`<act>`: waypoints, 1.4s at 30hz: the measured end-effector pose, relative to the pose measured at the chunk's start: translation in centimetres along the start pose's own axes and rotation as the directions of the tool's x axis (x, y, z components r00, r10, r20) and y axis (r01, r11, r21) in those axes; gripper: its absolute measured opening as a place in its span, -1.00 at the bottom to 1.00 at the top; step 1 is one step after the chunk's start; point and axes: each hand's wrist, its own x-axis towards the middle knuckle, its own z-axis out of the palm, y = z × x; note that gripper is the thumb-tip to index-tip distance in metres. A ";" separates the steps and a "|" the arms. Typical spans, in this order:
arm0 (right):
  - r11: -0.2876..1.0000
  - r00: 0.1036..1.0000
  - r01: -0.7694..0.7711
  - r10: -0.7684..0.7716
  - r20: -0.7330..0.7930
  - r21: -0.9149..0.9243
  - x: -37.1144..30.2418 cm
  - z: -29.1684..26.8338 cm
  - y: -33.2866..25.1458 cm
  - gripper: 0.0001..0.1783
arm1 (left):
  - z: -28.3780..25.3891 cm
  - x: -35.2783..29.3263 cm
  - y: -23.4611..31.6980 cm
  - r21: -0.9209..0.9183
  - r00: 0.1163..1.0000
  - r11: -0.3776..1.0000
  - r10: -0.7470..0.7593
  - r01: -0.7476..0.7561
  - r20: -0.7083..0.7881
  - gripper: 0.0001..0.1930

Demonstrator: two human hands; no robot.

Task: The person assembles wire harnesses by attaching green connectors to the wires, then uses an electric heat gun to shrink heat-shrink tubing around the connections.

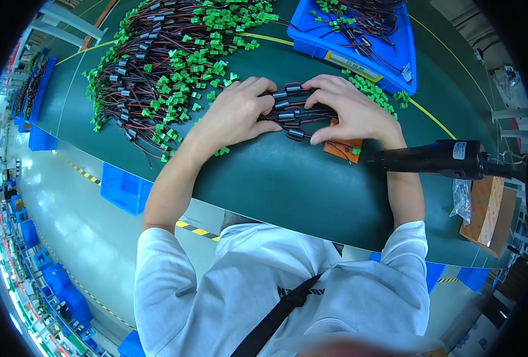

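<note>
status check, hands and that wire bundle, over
Left hand and right hand both clamped on wire bundle. Bundle flat on green table. Black power tool lies over right forearm.

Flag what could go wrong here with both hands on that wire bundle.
1. The bundle of wires with dark cylindrical cores, pressed between left hand and right hand, may snag the big pile of wire harnesses with green connectors close beside it.
2. The black power tool lies against the right forearm; an elbow shift could knock it.
3. Loose green connectors near the blue bin could get swept off.
</note>
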 end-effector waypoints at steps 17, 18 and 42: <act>0.913 0.990 -0.007 -0.051 -0.131 -0.408 0.0 3.3 -1.7 -0.65 | 1.9 -3.7 4.9 0.408 0.963 0.890 -0.104 0.202 -0.250 -0.63; 0.915 0.992 -0.006 -0.045 -0.117 -0.404 -0.1 3.1 -1.8 -0.66 | 1.7 -3.5 4.8 0.386 0.953 0.886 -0.161 0.254 -0.258 -0.63; 0.954 0.991 -0.040 0.001 -0.130 -0.298 -0.8 1.9 -0.9 -0.29 | 2.1 -2.6 1.8 0.166 0.990 0.984 -0.047 0.069 -0.137 -0.60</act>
